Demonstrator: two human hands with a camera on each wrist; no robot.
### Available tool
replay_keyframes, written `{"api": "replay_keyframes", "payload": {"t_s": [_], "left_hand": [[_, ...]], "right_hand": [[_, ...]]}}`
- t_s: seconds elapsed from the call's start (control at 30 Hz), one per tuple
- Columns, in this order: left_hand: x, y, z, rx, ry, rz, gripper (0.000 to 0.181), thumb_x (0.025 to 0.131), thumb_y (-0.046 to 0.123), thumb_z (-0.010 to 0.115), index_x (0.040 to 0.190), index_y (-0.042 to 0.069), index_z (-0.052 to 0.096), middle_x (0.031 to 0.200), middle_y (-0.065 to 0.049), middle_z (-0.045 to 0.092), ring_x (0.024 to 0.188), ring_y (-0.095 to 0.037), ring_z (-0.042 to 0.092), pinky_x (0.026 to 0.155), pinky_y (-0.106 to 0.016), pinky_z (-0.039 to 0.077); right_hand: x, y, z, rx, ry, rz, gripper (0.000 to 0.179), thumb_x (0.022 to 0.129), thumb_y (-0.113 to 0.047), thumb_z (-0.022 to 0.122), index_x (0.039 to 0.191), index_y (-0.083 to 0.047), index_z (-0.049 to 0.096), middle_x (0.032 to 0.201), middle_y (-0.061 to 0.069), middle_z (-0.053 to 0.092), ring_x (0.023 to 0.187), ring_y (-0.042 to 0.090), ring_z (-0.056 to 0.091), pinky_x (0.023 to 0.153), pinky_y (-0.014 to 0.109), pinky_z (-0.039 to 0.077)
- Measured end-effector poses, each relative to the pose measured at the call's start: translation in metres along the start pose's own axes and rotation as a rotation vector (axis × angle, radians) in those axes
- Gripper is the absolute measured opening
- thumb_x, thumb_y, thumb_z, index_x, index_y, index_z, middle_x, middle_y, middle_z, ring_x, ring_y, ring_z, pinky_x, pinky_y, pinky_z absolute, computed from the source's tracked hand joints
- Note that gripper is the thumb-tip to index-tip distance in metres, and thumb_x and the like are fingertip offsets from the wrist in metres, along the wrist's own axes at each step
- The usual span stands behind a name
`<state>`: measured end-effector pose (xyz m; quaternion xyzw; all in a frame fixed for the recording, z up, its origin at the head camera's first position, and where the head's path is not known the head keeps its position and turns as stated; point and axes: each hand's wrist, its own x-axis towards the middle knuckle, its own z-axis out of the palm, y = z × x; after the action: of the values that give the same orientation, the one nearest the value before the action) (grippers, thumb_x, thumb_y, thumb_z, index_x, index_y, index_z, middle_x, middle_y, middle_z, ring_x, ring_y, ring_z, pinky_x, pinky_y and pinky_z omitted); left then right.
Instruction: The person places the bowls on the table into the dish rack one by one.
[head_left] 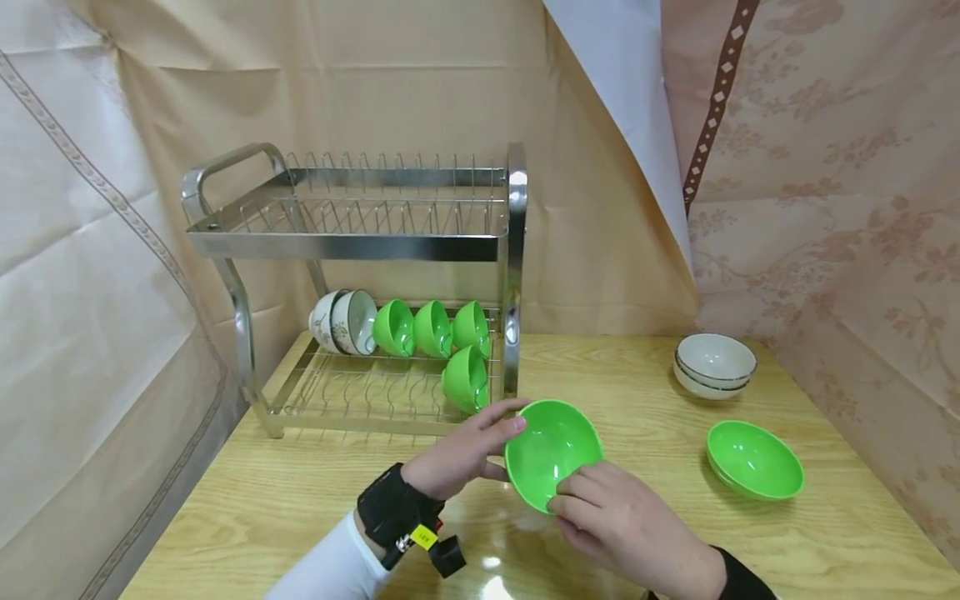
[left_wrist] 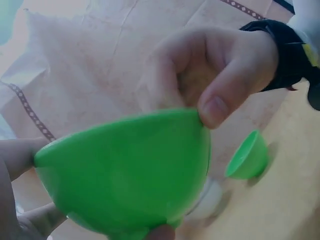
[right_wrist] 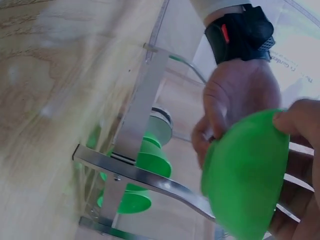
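Both hands hold a green bowl above the table, in front of the rack's right end, its hollow turned up toward the head camera. My left hand grips its left side, thumb at the rim and fingers behind. On the near right rim, my right hand pinches the edge, fingers curled inside. The left wrist view shows the right thumb pressed at the rim. In the right wrist view the bowl's outer side faces the camera, with the left hand beyond it.
A two-tier metal dish rack stands at the left. Its lower tier bears white patterned bowls and several green bowls on edge. On the table at right are stacked white bowls and another green bowl.
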<state>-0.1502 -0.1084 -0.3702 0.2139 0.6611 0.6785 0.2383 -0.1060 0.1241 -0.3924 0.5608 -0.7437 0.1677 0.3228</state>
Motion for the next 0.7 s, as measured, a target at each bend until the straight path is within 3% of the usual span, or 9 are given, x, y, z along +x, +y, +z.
{"api": "replay_keyframes", "payload": {"t_s": [0.2, 0.33, 0.4, 0.57, 0.7], "left_hand": [[-0.012, 0.019, -0.022, 0.118, 0.156, 0.101, 0.05, 0.101, 0.026, 0.05, 0.147, 0.015, 0.035, 0.124, -0.025, 0.044, 0.106, -0.03, 0.055, 0.087, -0.047, 0.054], [-0.026, 0.034, -0.04, 0.168, 0.299, 0.157, 0.05, 0.1, 0.024, 0.053, 0.146, 0.018, 0.035, 0.122, -0.022, 0.044, 0.106, -0.03, 0.053, 0.088, -0.048, 0.052], [-0.032, 0.041, -0.048, 0.236, 0.375, 0.178, 0.051, 0.099, 0.027, 0.055, 0.145, 0.02, 0.036, 0.122, -0.02, 0.045, 0.106, -0.029, 0.052, 0.089, -0.048, 0.051], [-0.044, 0.05, -0.065, 0.48, 0.569, 0.183, 0.059, 0.095, 0.043, 0.059, 0.146, 0.024, 0.037, 0.123, -0.014, 0.046, 0.108, -0.027, 0.047, 0.083, -0.05, 0.049], [-0.041, 0.047, -0.075, 0.608, 0.683, 0.155, 0.063, 0.091, 0.053, 0.059, 0.145, 0.028, 0.038, 0.127, -0.015, 0.04, 0.107, -0.028, 0.046, 0.081, -0.05, 0.048]], "right_hand": [[0.004, 0.002, 0.008, -0.013, 0.001, 0.057, 0.032, 0.094, -0.028, 0.059, 0.12, -0.01, 0.063, 0.12, 0.007, 0.061, 0.112, 0.024, 0.053, 0.083, 0.044, 0.053], [0.007, 0.001, 0.017, 0.0, -0.027, 0.09, 0.041, 0.094, -0.037, 0.06, 0.127, -0.012, 0.06, 0.13, 0.008, 0.056, 0.121, 0.026, 0.046, 0.091, 0.049, 0.047], [0.008, 0.002, 0.023, 0.013, -0.065, 0.121, 0.045, 0.094, -0.042, 0.06, 0.129, -0.014, 0.058, 0.133, 0.006, 0.054, 0.125, 0.024, 0.043, 0.094, 0.049, 0.045], [0.013, 0.004, 0.041, 0.034, -0.171, 0.182, 0.055, 0.088, -0.048, 0.065, 0.135, -0.021, 0.054, 0.138, 0.004, 0.05, 0.13, 0.021, 0.035, 0.099, 0.049, 0.043], [0.02, 0.003, 0.056, 0.044, -0.211, 0.181, 0.056, 0.09, -0.056, 0.059, 0.135, -0.024, 0.054, 0.138, 0.004, 0.049, 0.13, 0.02, 0.034, 0.1, 0.049, 0.042]]}}
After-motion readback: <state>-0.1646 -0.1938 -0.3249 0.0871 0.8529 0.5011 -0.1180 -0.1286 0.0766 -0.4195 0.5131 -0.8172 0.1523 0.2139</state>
